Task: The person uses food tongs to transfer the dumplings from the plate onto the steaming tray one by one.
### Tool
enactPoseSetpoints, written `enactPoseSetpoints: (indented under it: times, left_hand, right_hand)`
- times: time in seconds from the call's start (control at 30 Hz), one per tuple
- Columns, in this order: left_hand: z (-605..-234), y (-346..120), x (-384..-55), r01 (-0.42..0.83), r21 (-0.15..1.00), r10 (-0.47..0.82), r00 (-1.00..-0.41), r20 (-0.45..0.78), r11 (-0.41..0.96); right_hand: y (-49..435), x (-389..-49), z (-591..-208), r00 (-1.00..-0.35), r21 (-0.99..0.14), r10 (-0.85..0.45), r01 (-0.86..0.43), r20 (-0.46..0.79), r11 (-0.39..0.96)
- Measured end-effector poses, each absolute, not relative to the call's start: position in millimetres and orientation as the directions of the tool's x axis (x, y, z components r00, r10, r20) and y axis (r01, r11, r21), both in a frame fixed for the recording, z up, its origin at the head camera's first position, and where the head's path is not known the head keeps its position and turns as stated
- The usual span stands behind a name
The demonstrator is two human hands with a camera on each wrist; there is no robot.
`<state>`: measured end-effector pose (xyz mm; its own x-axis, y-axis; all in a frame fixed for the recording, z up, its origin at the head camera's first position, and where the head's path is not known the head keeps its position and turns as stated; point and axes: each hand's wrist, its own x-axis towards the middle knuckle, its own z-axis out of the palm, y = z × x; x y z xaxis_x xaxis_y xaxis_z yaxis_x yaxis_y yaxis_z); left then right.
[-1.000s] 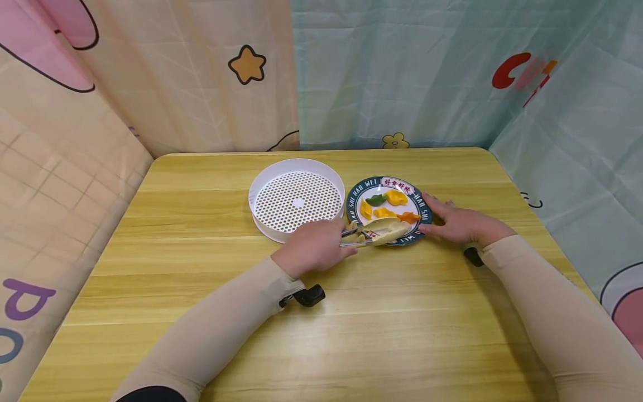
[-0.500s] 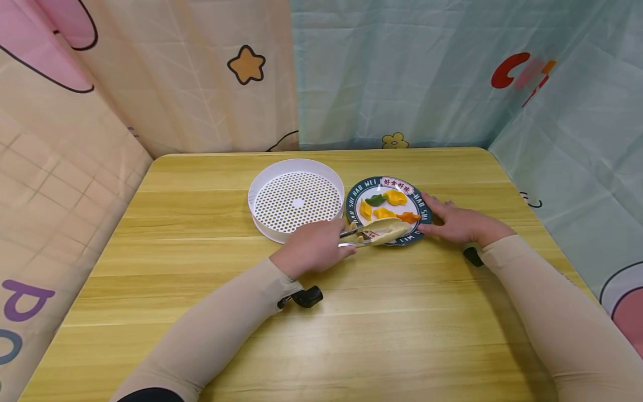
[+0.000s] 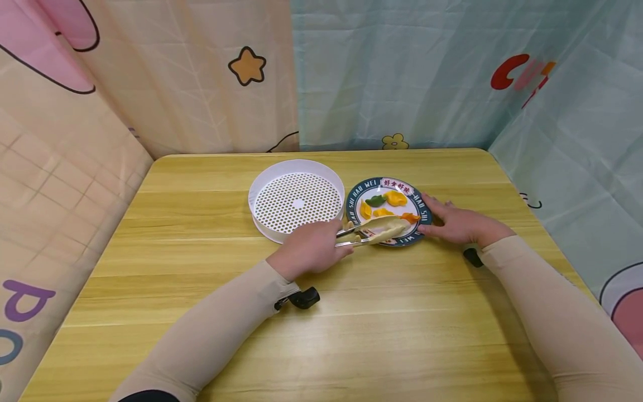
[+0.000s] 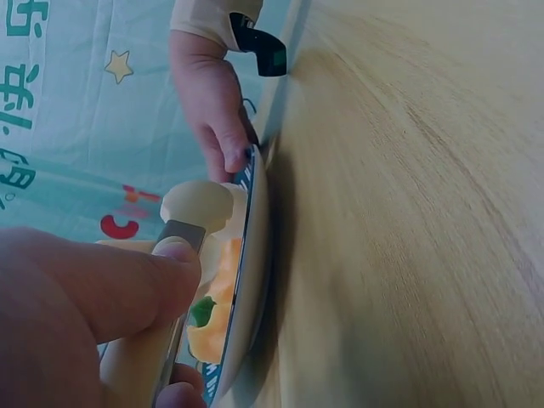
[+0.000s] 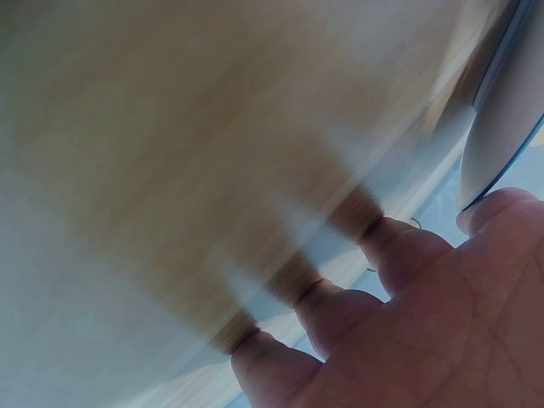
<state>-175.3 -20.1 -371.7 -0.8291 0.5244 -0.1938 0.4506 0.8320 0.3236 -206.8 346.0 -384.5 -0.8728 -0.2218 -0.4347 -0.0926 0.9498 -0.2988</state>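
My left hand [image 3: 313,248] grips metal tongs [image 3: 384,228] with cream tips, which reach over the near part of a round plate [image 3: 354,201] with a dark lettered rim. The tips stand slightly apart. Dumpling-shaped pieces lie on the plate: a green one [image 3: 375,201], several yellow ones [image 3: 396,198] and an orange one [image 3: 410,218] close by the tips. In the left wrist view the thumb presses on the tongs [image 4: 195,208]. At the plate's right rim rests my right hand [image 3: 459,223], thumb and forefinger against the edge. Its other fingers [image 5: 336,314] reach down to the table in the right wrist view.
A white round steamer tray [image 3: 256,220] with a perforated base stands left of the plate, right beside it. The wooden table [image 3: 382,324] ends at the back against printed curtains [image 3: 392,72]. Each wrist carries a black camera mount [image 3: 303,297].
The left hand and tongs have shifted slightly left and toward the person, so the tips sit a little further left over the plate. The right hand and plate stay put.
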Motion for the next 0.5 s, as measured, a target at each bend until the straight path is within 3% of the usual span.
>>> enactPoseSetpoints:
  times: [0.5]
  left_hand:
    - [-348,-58,-170,0.405,0.404,0.473,-0.877,-0.082,0.820]
  right_hand:
    - [344,-207,-385,-0.868,-0.302,-0.224,-0.090,-0.443,0.949]
